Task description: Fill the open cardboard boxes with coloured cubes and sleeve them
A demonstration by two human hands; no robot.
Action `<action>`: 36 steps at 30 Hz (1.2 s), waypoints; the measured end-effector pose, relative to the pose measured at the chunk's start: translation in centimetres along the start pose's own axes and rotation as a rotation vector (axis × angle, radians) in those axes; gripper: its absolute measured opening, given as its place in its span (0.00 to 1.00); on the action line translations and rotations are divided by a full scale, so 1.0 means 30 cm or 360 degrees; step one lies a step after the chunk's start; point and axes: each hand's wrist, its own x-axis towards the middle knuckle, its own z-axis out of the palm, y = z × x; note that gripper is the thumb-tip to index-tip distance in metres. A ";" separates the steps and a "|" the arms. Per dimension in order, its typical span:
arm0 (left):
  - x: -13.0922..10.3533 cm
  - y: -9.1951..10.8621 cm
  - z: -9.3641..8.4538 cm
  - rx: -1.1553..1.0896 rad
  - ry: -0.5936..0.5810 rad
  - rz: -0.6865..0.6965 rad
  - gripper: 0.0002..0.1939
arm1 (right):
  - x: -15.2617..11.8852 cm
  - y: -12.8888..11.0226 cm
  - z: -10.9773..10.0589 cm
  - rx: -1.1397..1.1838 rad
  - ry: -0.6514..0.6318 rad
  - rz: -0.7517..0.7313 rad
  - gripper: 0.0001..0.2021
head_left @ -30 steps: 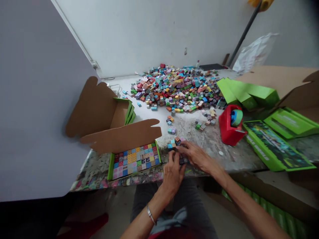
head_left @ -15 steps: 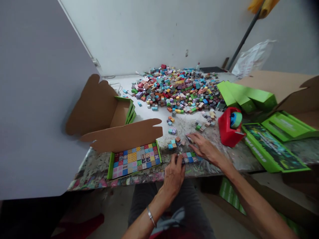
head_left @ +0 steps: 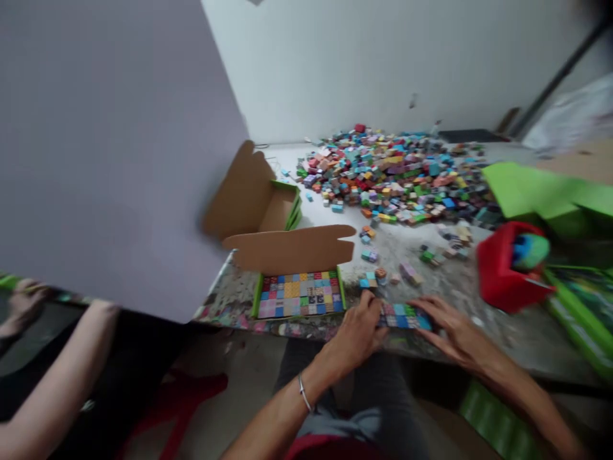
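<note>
Between my two hands a short block of small patterned cubes (head_left: 401,315) lies at the table's front edge. My left hand (head_left: 360,327) closes its fingers on the left end of these cubes. At the right end, my right hand (head_left: 445,324) grips with thumb and fingers. To the left stands an open green-edged box (head_left: 257,296) filled with rows of colourful cubes (head_left: 301,295), its brown cardboard lid (head_left: 292,250) raised behind. Just beyond my left hand sit a few loose cubes (head_left: 368,280).
A big heap of cubes (head_left: 393,172) covers the back. On the right are a red tape dispenser (head_left: 500,268) and green boxes (head_left: 579,313). Another open box (head_left: 239,198) stands behind left. A grey panel (head_left: 110,147) separates off another person's arms (head_left: 71,377).
The view has swung left, bringing the other person's arms into sight. My right hand has come down from the loose cubes to the right end of the row.
</note>
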 end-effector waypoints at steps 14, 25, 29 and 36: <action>-0.303 -0.448 -0.477 0.0177 0.0643 -0.0411 0.22 | 0.516 -0.474 0.368 0.0081 -0.0038 -0.0160 0.25; -0.314 -0.499 -0.382 0.0108 0.0962 -0.0647 0.21 | 0.542 -0.464 0.485 0.0208 0.0023 0.0122 0.07; -0.309 -0.514 -0.384 0.0142 0.0953 -0.0664 0.20 | 0.555 -0.484 0.498 0.0182 0.0034 0.0153 0.09; -0.337 -0.514 -0.363 0.0288 0.1208 -0.0554 0.28 | 0.479 -0.531 0.386 0.0019 0.0259 0.0150 0.19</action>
